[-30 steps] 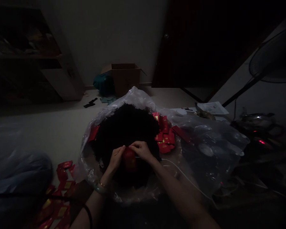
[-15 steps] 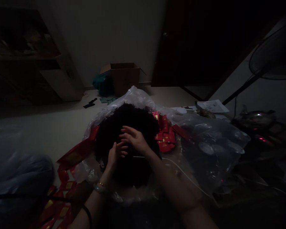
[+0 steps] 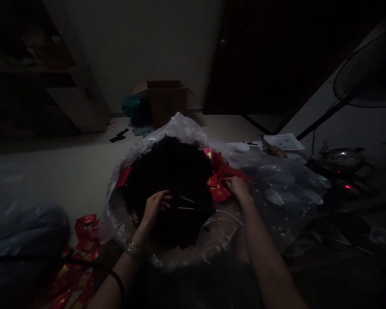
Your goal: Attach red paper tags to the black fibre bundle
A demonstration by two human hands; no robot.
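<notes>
A shaggy black heap [image 3: 170, 167] sits in a clear plastic bag [image 3: 114, 193] in front of me. Over its near part hovers my left hand [image 3: 156, 204], fingers loosely bent and apart, holding nothing visible. My right hand [image 3: 238, 187] is at the heap's right side, fingertips pinched at the edge of a red packet [image 3: 221, 194] among several others; the dim light blurs the grip. Two thin pale strips [image 3: 185, 208] show on the black heap. More red packets with gold marks [image 3: 83, 244] are scattered low on the left.
An open cardboard box [image 3: 169, 101] and a teal bundle [image 3: 137, 110] stand by the wall. On the right are a plastic sheet [image 3: 286, 184], a metal kettle [image 3: 341, 158], a standing fan [image 3: 366, 73] and a white cord [image 3: 231, 216]. A dark cable [image 3: 51, 259] crosses lower left.
My right hand has moved from above the black heap rightward to the red packets. A large red shape left of the bag is gone from there. My left hand has stayed over the heap.
</notes>
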